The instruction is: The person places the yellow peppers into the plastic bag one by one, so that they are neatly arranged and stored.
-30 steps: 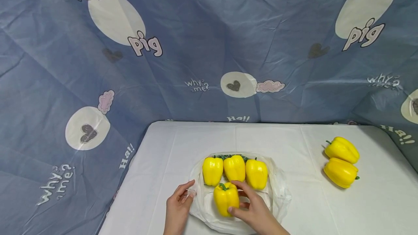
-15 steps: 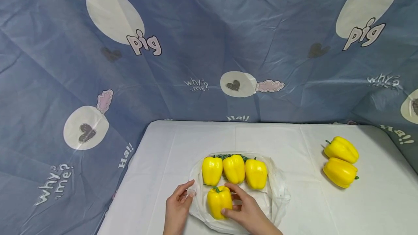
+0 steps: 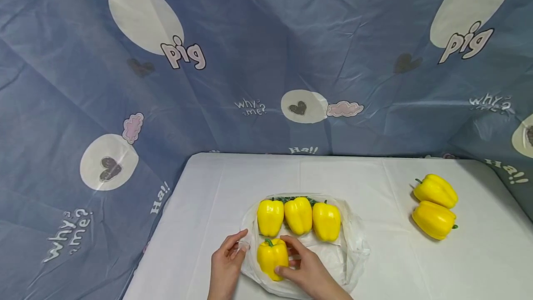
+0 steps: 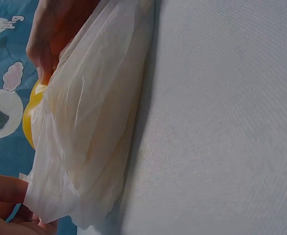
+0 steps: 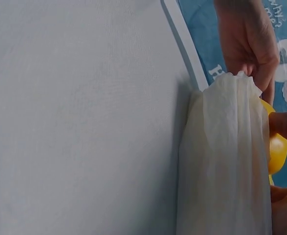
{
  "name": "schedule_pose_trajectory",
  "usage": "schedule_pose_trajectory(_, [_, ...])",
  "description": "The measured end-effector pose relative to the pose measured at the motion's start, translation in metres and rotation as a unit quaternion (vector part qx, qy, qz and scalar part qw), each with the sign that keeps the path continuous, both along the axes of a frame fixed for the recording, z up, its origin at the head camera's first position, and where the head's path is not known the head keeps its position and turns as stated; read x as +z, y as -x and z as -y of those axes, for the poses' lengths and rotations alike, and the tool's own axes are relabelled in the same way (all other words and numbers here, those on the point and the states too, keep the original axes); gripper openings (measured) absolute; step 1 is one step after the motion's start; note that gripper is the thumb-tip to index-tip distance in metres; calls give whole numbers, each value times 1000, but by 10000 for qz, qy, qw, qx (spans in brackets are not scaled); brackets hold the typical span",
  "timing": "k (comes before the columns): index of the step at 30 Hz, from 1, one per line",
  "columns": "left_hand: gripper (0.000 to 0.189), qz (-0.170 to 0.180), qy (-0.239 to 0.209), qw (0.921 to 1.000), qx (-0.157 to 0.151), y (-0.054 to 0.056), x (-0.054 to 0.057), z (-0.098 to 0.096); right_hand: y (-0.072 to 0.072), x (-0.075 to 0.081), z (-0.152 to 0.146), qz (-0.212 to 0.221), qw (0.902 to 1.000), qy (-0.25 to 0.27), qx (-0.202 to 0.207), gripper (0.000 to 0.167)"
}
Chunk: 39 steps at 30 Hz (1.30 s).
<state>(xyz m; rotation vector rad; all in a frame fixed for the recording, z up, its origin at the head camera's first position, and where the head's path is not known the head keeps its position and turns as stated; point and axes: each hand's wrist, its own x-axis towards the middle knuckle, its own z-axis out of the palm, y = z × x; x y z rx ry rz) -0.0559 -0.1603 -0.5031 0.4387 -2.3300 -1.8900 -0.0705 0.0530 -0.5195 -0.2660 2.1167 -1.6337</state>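
Note:
My right hand (image 3: 306, 265) grips a yellow bell pepper (image 3: 271, 259), stem up, at the near left inside a white plastic bag (image 3: 333, 256). At the bag's left edge, my left hand (image 3: 226, 260) pinches the thin plastic between thumb and fingers. Behind the held pepper, a row of three yellow bell peppers (image 3: 298, 216) fills the far side of the bag. In the left wrist view the crumpled bag wall (image 4: 84, 122) hides most of the held pepper (image 4: 30, 115). The right wrist view shows the same pepper (image 5: 278, 149) past the bag's rim.
Two more yellow bell peppers (image 3: 435, 205) lie on their sides at the right of the white-covered table (image 3: 387, 263). A blue printed curtain (image 3: 250, 59) hangs behind the table and along its left side.
My right hand has moved the held pepper to the left and slightly nearer, below the leftmost pepper of the row. My left hand stays on the bag's edge.

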Motion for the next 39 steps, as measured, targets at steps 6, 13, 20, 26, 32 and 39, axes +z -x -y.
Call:
schedule_pose_trajectory(6, [39, -31, 16, 10000, 28, 0, -1, 0, 1, -2, 5, 228, 9997, -48, -67, 70])
schedule_pose_trajectory(13, [38, -37, 58, 10000, 63, 0, -1, -1, 0, -1, 8, 239, 9995, -142, -144, 69])
schedule_pose_trajectory(20, [38, -7, 22, 10000, 59, -1, 1, -1, 0, 1, 9, 105, 9990, -318, -300, 62])
schedule_pose_trajectory(26, [38, 39, 28, 10000, 52, -2, 2, -1, 0, 4, 10, 147, 9987, -294, -394, 57])
schedule_pose_trajectory(32, [36, 26, 89, 9999, 59, -1, 1, 0, -3, 6, 7, 57, 9992, -186, -335, 57])
schedule_pose_trajectory(39, [37, 16, 134, 9999, 72, -1, 0, 0, -8, 14, -4, -206, 9993, 166, -274, 55])
